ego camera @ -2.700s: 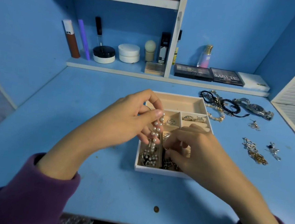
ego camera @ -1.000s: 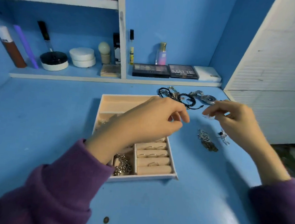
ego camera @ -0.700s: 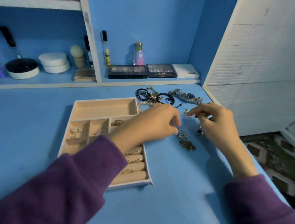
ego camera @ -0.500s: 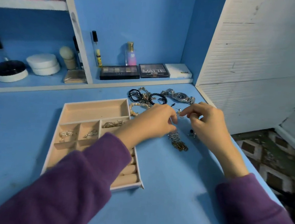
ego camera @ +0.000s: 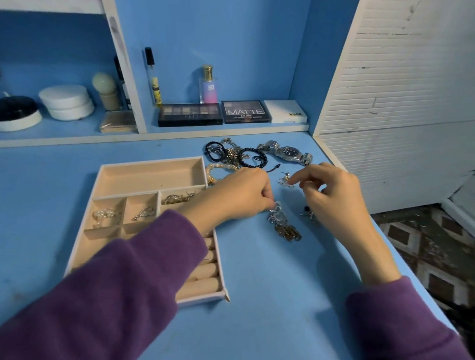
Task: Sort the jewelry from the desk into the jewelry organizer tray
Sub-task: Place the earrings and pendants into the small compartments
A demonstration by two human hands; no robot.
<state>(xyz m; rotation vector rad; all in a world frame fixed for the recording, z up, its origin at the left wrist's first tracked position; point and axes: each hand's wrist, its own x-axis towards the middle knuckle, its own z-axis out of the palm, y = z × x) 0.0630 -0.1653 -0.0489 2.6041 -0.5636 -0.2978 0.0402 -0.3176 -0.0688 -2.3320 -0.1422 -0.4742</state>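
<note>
Both your hands sit close together, not touching, over the blue worktop [ego camera: 277, 298]. Your left hand [ego camera: 240, 194] pinches the top of a silver-and-gold chain tangle [ego camera: 282, 225]. Your right hand [ego camera: 332, 194] pinches a tiny silver piece [ego camera: 285, 181], too small to identify. Left of your hands, your sleeve [ego camera: 136, 271] hides much of the organizer tray [ego camera: 150, 176].

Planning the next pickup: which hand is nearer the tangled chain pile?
Left hand: its fingers pinch the chain pile at its top; the right hand is apart, up and right, at an earring.
</note>
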